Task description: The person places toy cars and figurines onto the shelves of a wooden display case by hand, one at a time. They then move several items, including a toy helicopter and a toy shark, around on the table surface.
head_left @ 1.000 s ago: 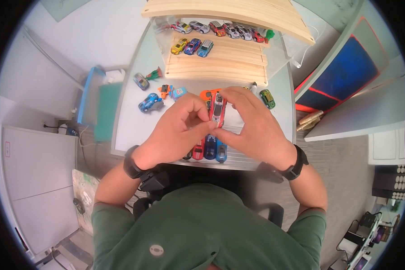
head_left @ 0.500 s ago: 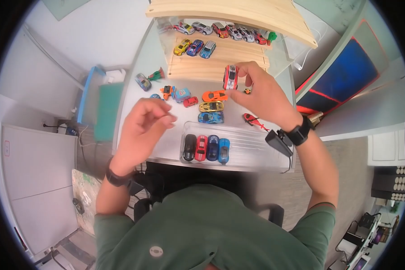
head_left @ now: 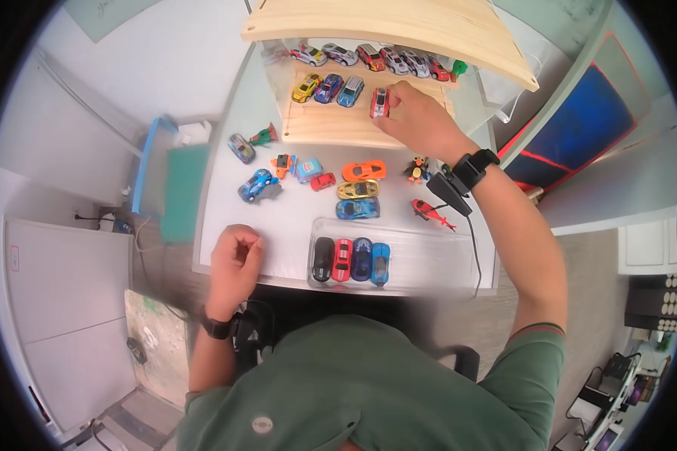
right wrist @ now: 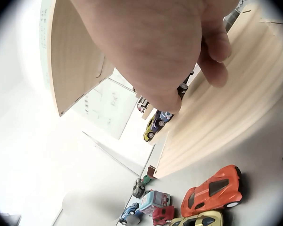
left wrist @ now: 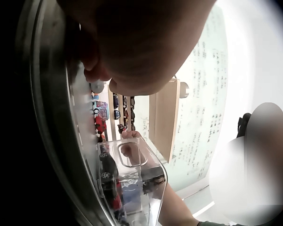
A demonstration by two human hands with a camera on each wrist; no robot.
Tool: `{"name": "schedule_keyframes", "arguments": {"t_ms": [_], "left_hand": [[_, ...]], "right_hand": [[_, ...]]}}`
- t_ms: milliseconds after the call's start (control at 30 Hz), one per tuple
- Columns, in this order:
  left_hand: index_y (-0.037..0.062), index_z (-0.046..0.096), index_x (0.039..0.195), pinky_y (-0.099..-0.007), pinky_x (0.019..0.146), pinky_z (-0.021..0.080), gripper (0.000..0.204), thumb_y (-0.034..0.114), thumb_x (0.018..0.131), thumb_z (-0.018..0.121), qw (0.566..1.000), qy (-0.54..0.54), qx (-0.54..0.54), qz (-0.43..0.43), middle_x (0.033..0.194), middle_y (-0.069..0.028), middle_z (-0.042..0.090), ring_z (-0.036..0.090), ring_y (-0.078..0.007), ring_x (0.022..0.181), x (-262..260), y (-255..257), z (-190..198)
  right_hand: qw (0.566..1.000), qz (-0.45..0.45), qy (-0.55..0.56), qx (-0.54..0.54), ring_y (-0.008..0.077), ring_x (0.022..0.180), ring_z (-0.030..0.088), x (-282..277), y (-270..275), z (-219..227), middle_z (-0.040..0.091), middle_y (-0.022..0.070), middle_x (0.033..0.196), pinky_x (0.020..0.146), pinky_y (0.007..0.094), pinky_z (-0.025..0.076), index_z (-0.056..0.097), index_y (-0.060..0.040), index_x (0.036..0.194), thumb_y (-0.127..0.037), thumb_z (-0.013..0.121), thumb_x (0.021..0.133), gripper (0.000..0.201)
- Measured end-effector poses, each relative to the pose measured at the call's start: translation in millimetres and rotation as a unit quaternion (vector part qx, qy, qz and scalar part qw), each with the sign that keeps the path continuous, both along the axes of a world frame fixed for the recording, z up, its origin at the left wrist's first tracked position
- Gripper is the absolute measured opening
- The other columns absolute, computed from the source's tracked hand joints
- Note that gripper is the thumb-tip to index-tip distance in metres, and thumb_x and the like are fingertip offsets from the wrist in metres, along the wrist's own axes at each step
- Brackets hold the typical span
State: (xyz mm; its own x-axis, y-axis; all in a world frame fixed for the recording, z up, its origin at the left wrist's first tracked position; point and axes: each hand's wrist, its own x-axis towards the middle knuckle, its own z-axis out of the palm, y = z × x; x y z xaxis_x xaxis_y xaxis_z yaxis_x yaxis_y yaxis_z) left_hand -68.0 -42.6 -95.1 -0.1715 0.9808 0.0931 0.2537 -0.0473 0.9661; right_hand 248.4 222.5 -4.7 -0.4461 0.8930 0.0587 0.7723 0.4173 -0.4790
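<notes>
My right hand (head_left: 390,107) reaches far over the table and pinches a red and white toy car (head_left: 379,102), which touches the middle step of a wooden tiered rack (head_left: 338,124). The car sits just right of a yellow car (head_left: 306,87), a blue car (head_left: 328,88) and a light blue car (head_left: 349,90). In the right wrist view the fingers (right wrist: 212,70) curl down onto the rack (right wrist: 226,113) and mostly hide the held car. My left hand (head_left: 244,244) rests loosely curled at the table's near edge and holds nothing.
A clear tray (head_left: 429,259) near me holds several cars side by side. Loose on the table lie an orange car (head_left: 363,170), a gold car (head_left: 357,189), a blue car (head_left: 355,208), a red helicopter (head_left: 431,211) and other small toys. Several cars line the rack's top step (head_left: 368,54).
Both hands held the red and white car over the tray. The left hand let go and dropped back to the near edge; the right hand carried the car out to the rack.
</notes>
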Motion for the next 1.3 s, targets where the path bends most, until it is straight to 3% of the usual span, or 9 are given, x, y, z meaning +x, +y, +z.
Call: {"name": "schedule_keyframes", "arguments": {"t_ms": [33, 167, 267, 333, 833, 1300], "left_hand": [[0.0034, 0.06, 0.106, -0.0211, 0.071, 0.048, 0.009, -0.002, 0.103, 0.066, 1.0, 0.0, 0.0, 0.001, 0.099, 0.0002, 0.061, 0.055, -0.0044, 0.082, 0.1, 0.5, -0.6], [0.0041, 0.06, 0.106, -0.0212, 0.068, 0.048, 0.01, -0.001, 0.102, 0.068, 0.999, 0.038, 0.001, -0.008, 0.098, -0.0004, 0.061, 0.054, -0.0045, 0.08, 0.6, 0.7, -4.5], [0.0045, 0.06, 0.105, -0.0217, 0.066, 0.047, 0.011, -0.001, 0.101, 0.069, 0.998, 0.054, 0.004, -0.009, 0.097, -0.0011, 0.061, 0.054, -0.005, 0.078, 3.4, -0.4, -4.5], [0.0047, 0.06, 0.104, -0.0219, 0.065, 0.047, 0.012, -0.001, 0.1, 0.07, 0.998, 0.064, 0.004, -0.009, 0.097, -0.0014, 0.061, 0.054, -0.0053, 0.077, 4.7, 0.5, -2.1], [0.0045, 0.061, 0.101, -0.0246, 0.063, 0.048, 0.014, -0.001, 0.096, 0.073, 0.993, 0.119, 0.016, 0.002, 0.097, -0.0042, 0.062, 0.057, -0.0101, 0.074, 8.4, 2.5, 2.6], [0.0037, 0.061, 0.101, -0.0272, 0.066, 0.053, 0.015, -0.001, 0.095, 0.074, 0.99, 0.138, 0.014, -0.01, 0.098, -0.0071, 0.065, 0.064, -0.0139, 0.076, 9.8, 2.8, 5.9]], "right_hand": [[1.0, -0.009, -0.015, -0.019, 0.0361, 0.112, 0.069, -2.3, 1.9, 1.8, 0.071, 0.0174, 0.119, 0.097, 0.0427, 0.054, 0.06, -0.0011, 0.123, -0.038, 0.076, 0.096, 0.048], [1.0, -0.007, -0.008, -0.019, 0.0367, 0.112, 0.069, -8.0, 9.1, -3.7, 0.071, 0.0175, 0.118, 0.097, 0.0432, 0.054, 0.06, -0.0011, 0.122, -0.037, 0.076, 0.097, 0.047], [1.0, -0.009, -0.004, -0.021, 0.0374, 0.111, 0.069, -10.2, 12.1, -8.1, 0.071, 0.0179, 0.117, 0.096, 0.0439, 0.054, 0.06, -0.0011, 0.121, -0.037, 0.076, 0.097, 0.046], [0.999, 0.009, 0.015, 0.037, 0.0408, 0.096, 0.071, -8.5, 14.2, -14.3, 0.072, 0.0231, 0.102, 0.085, 0.0462, 0.056, 0.058, 0.0021, 0.112, -0.031, 0.077, 0.095, 0.042], [0.999, 0.012, 0.012, 0.048, 0.0419, 0.092, 0.068, -12.1, 21.1, -19.3, 0.069, 0.022, 0.099, 0.082, 0.0489, 0.054, 0.059, 0.0008, 0.102, -0.037, 0.074, 0.097, 0.041], [0.999, 0.007, 0.003, 0.042, 0.0412, 0.096, 0.069, -12.5, 26.7, -24.5, 0.069, 0.022, 0.103, 0.083, 0.0491, 0.054, 0.059, 0.0, 0.103, -0.034, 0.075, 0.097, 0.038]]}}
